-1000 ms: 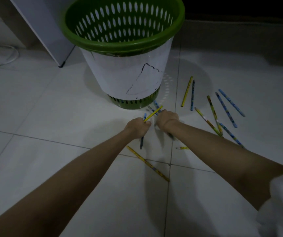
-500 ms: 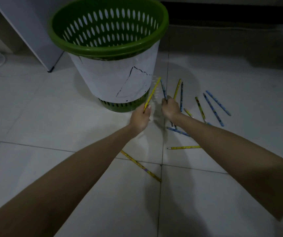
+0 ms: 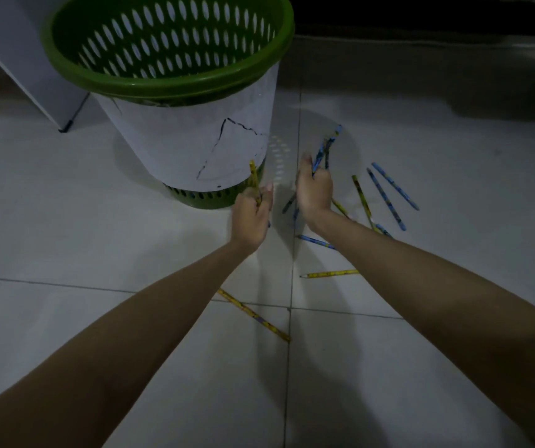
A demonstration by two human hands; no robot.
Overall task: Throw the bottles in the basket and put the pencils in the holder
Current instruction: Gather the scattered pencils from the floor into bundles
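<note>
A green perforated basket [image 3: 162,85] wrapped in white paper stands on the tiled floor at the upper left. Just in front of its base, my left hand [image 3: 250,212] is closed around a yellow pencil [image 3: 254,176] that points upward. To the right of it, my right hand [image 3: 314,189] grips blue pencils [image 3: 326,148] that stick up and away. Several more yellow and blue pencils lie loose on the floor: two blue ones [image 3: 389,195] to the right, a yellow one [image 3: 331,273] under my right forearm, another yellow one [image 3: 253,314] between my arms. No bottles or holder are visible.
A grey panel [image 3: 17,53] leans at the upper left behind the basket. A dark strip runs along the far edge of the floor. White tiles [image 3: 66,221] with grout lines spread to the left and toward me.
Both hands rose from the floor with pencils and shifted toward the basket's base. My right hand now holds blue pencils pointing up to the right; the yellow pencil in my left stands more upright.
</note>
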